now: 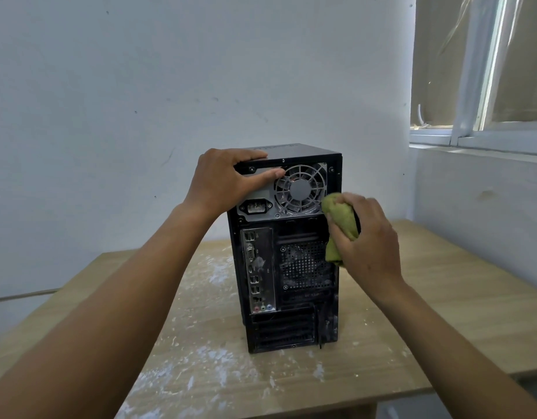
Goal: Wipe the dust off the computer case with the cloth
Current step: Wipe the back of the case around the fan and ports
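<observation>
Computer case [291, 325], one, one cloth [341, 216] in right hand [366, 243], left hand [221, 179] atop

Bare throughout: left hand [221, 179] and right hand [366, 237], with left forearm [146, 282] and right forearm [436, 325] uncovered behind them. Slender just behind the hands, broadening farther back.

One computer case [291, 326] here, one table [442, 297], two hands in shot, that's one left hand [218, 179] and one right hand [366, 237], one cloth [341, 219], one fan [301, 189], one power socket [256, 206], three audio jacks [263, 308], pink, green and blue, one window [478, 71]
</observation>
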